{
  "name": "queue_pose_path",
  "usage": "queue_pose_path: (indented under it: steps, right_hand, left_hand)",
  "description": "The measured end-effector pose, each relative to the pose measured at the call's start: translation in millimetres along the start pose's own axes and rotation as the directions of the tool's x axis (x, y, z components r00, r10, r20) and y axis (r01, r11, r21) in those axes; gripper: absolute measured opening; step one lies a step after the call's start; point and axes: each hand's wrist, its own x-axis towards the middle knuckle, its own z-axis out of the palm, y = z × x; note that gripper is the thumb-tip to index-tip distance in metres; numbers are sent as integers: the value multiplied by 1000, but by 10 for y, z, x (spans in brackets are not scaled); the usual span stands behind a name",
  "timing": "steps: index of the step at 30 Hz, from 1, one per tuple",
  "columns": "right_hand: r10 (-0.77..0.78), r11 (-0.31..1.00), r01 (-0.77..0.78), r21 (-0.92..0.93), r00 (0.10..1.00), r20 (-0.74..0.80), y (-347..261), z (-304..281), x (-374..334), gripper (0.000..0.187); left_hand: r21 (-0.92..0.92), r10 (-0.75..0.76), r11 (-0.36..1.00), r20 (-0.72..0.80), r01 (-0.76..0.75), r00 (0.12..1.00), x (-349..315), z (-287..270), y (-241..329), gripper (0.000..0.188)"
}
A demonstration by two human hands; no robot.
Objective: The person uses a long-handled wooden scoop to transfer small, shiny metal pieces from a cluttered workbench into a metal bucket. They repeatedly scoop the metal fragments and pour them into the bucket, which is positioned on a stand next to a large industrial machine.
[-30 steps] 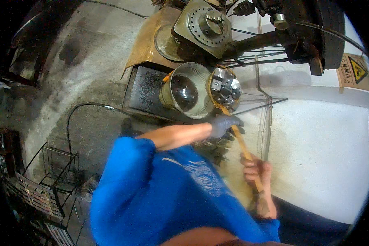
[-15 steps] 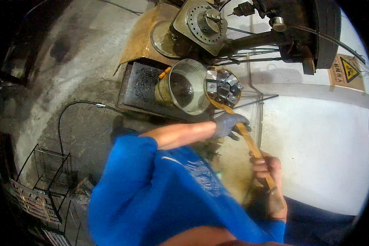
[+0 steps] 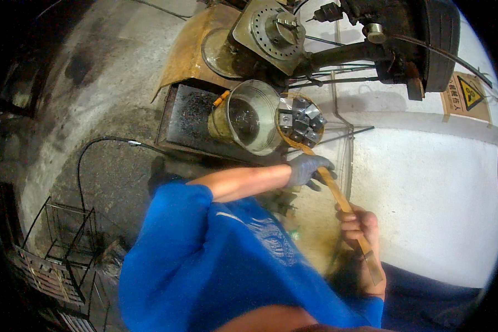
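Note:
A long flat yellowish-brown handle (image 3: 336, 189) runs slantwise from a round basket-like scoop (image 3: 279, 129) down to my right side. My left hand (image 3: 304, 169), in a dark grey glove, is closed around the handle just below the scoop. Bare, my right hand (image 3: 359, 226) wraps the handle nearer its lower end. Several small square metal blocks (image 3: 300, 121), some with round holes, lie in the scoop. Close against its left side stands a metal bucket (image 3: 268, 145); dark liquid or residue shows at its bottom.
Behind the bucket stands a drilling machine with a round chuck on a drilled table (image 3: 263, 48) and a drill head (image 3: 331, 12). A dark tray (image 3: 187, 113) lies under the bucket. White wall at right; wire rack (image 3: 52, 265) and black cable (image 3: 81, 174) at left.
Almost nothing differs. Both hands keep their hold on the handle, and the metal blocks stay in the scoop.

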Motion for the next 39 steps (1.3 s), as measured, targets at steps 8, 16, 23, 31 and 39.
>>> queue_pose_path:
  steps: [8,16,23,31,39]
  right_hand:
    - [-10,1000,10,-4,998,-64,-18,14,-37,46]
    - [-15,999,16,39,1000,-25,12,32,-26,46]
    - [-38,998,41,53,998,-46,104,92,-5,48]
    - [-41,997,44,71,998,-46,148,221,-4,41]
    - [-48,998,52,33,994,-93,191,304,-6,36]
  left_hand:
    - [-23,-17,1000,-36,16,999,52,59,-11,21]
    - [-10,-27,1000,-4,27,1000,68,28,-5,24]
    - [-7,-117,993,4,117,993,-61,38,57,23]
    - [-23,-124,992,31,125,992,-99,22,45,22]
    - [15,-94,995,24,94,995,-160,63,97,22]
